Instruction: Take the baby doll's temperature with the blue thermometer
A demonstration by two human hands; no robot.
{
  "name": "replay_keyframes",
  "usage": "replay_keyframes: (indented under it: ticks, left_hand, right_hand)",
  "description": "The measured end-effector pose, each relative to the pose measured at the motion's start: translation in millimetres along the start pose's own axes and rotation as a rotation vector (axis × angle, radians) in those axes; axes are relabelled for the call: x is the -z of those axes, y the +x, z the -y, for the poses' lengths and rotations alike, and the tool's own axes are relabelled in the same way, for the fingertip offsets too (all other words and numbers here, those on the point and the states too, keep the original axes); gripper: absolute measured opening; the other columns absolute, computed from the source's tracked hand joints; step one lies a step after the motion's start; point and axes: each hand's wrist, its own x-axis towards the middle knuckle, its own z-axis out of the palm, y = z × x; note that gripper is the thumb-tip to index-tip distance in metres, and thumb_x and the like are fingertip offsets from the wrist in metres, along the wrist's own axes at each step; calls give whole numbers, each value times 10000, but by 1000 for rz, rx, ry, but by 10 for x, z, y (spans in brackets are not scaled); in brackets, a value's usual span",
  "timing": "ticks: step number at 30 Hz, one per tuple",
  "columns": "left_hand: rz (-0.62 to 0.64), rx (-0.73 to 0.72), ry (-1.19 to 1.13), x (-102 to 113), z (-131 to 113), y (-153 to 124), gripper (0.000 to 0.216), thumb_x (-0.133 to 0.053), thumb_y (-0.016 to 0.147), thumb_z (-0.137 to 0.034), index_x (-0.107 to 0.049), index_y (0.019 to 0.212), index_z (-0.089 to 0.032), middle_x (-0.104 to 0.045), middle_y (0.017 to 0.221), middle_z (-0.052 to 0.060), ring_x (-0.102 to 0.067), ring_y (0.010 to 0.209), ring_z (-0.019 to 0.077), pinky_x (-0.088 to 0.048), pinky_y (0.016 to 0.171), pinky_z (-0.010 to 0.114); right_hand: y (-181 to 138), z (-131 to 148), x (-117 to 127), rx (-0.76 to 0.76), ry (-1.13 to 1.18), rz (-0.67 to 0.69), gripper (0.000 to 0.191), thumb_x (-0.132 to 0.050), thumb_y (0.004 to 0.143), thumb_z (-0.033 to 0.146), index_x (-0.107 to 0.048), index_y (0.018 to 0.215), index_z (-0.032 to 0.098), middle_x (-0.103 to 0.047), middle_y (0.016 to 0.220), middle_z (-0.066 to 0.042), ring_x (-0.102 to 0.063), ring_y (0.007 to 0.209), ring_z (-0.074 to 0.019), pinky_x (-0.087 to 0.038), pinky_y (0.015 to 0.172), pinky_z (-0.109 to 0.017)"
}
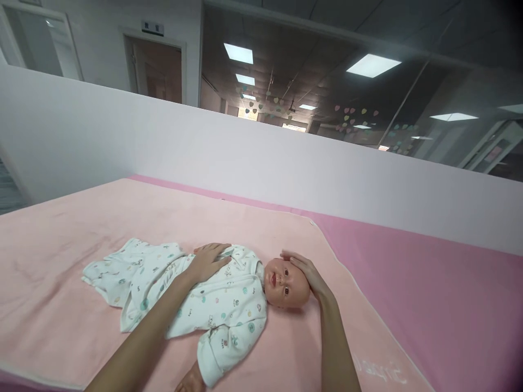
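A baby doll [286, 283] lies on its back on a pink blanket [73, 218], its head toward the right. It wears a white printed top [232, 305] and matching printed pants [134, 267]. My left hand [209, 262] rests flat on the doll's torso with the fingers spread. My right hand [307, 272] lies along the top and far side of the doll's head, its fingers stretched out. One doll hand [192, 381] shows at the bottom edge, below the sleeve; the doll's other arm is mostly hidden behind my left hand.
Under the blanket is a darker pink mat [461, 294], bare at the right. A low white wall [253, 158] runs behind it. Beyond stand a glass pane with heart stickers [347, 117] and a doorway [163, 71].
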Motion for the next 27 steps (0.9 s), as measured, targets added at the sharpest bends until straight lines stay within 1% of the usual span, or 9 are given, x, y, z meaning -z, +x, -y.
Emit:
replay_keyframes:
  ticks: [2, 4, 8, 12, 16, 20, 27]
  left_hand:
    - [-2, -1, -1, 4, -5, -3, 450, -358, 842, -518, -469, 1222, -305, -533, 1206, 21, -443, 1131, 242, -313, 962, 388]
    - [-1, 0, -2, 8, -8, -4, 447, -355, 844, -515, -466, 1223, -304, -530, 1209, 21, -439, 1132, 240, -314, 962, 387]
    - [8, -2, -6, 12, -8, 0, 455, -355, 841, -521, -467, 1222, -299, -533, 1204, 23, -438, 1134, 241, -307, 969, 390]
    - [7, -2, -16, 10, -2, 5, 465, -359, 837, -527, -471, 1222, -292, -533, 1209, 23, -441, 1135, 245, -308, 971, 390]
    - [-2, -1, -24, 10, -9, 3, 465, -362, 834, -521, -477, 1219, -289, -531, 1215, 27, -440, 1138, 250, -303, 976, 396]
    - [-3, 2, -30, 11, -16, 1, 469, -362, 833, -523, -478, 1219, -285, -528, 1219, 28, -436, 1144, 248, -304, 978, 391]
    - [2, 2, -31, 4, -1, 3, 482, -354, 832, -537, -474, 1225, -284, -523, 1226, 28, -438, 1142, 249, -315, 969, 389]
  right_hand:
    - [1, -2, -1, -13, -31, 38, 388, -600, 705, 473, -681, 955, 188, -620, 1107, -66, -517, 1091, -254, -370, 969, -368]
    - [1, 0, -7, -17, -34, 36, 361, -587, 715, 464, -695, 907, 178, -639, 1071, -62, -528, 1075, -259, -383, 956, -375]
    - [8, 1, -18, -8, -2, -35, 354, -614, 703, 424, -671, 978, 210, -605, 1138, -40, -502, 1118, -236, -372, 972, -356]
    - [8, -7, -19, -28, 9, -13, 333, -598, 713, 424, -686, 931, 187, -624, 1104, -48, -519, 1098, -235, -376, 973, -357]
    - [-2, -5, -22, -18, 10, -31, 365, -615, 689, 450, -686, 933, 188, -625, 1102, -55, -522, 1093, -246, -374, 971, -372]
    - [0, 0, -24, -22, 8, -17, 353, -610, 692, 454, -696, 897, 180, -643, 1062, -64, -541, 1065, -254, -387, 954, -377]
    - [10, -9, -26, -29, -5, -43, 365, -587, 717, 440, -668, 977, 198, -619, 1113, -48, -527, 1083, -240, -396, 944, -362]
